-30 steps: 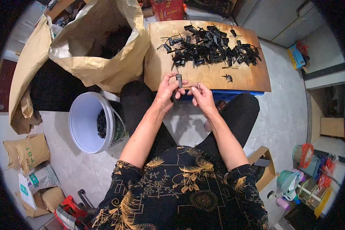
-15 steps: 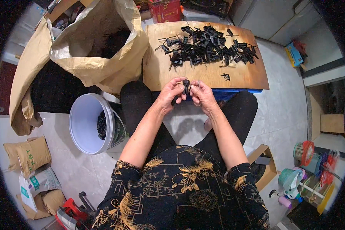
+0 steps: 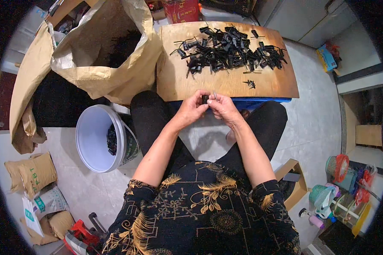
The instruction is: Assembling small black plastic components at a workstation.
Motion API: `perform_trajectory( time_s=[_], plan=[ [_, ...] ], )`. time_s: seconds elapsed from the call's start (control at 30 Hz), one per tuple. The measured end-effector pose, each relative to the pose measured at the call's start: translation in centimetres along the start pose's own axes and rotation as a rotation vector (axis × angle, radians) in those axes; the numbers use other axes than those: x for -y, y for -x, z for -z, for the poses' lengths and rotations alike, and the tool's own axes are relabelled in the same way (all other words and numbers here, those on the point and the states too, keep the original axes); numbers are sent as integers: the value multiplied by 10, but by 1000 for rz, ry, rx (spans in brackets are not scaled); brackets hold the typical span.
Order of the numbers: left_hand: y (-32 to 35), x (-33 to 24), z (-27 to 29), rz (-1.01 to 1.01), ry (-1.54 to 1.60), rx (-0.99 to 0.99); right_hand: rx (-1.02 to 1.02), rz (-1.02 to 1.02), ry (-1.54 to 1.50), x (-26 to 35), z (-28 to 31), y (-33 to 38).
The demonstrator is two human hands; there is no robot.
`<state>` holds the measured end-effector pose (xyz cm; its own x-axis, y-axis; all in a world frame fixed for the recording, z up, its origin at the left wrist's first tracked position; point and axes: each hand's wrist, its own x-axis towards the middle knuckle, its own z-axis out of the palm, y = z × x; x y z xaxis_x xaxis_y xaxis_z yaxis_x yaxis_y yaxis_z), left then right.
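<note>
Between my hands, just off the near edge of the wooden board (image 3: 225,88), is a small black plastic part (image 3: 204,99), mostly hidden by fingers. My left hand (image 3: 192,110) is closed around it. From the other side, my right hand (image 3: 224,109) pinches at the same part, and a thin greyish tip (image 3: 215,97) shows by its fingers. I cannot make out what that tip belongs to. Across the board's far half spreads a heap of black plastic parts (image 3: 225,49), many with thin prongs. A few small dark bits (image 3: 250,84) lie apart, nearer to me.
Left of the board stands a large open paper sack (image 3: 102,78) with dark contents. Below it, a tilted white bucket (image 3: 91,140) holds black pieces. Filled bags (image 3: 38,174) lie at the far left. By my right side is a cardboard box (image 3: 300,187); baskets and a rack (image 3: 340,204) stand beyond.
My fingers have closed further over the black part, which shows less now. The right hand has turned inward and come nearer the left. The view has shifted slightly.
</note>
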<state>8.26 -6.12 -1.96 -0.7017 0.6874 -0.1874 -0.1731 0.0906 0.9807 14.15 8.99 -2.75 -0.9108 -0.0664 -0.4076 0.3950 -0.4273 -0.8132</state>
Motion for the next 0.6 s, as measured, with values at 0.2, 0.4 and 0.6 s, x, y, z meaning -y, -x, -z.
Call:
perform_trajectory(
  time_s=[0.2, 0.4, 0.6],
  plan=[
    [-4, -8, -2, 77, -29, -80, -73, 45, 213, 0, -7, -2],
    [-9, -2, 0, 41, -37, -74, -48, 248, 504, -8, -5, -7],
    [-15, 0, 1, 31, -50, -72, -89, 235, 566, -5, -7, -11]
  ],
)
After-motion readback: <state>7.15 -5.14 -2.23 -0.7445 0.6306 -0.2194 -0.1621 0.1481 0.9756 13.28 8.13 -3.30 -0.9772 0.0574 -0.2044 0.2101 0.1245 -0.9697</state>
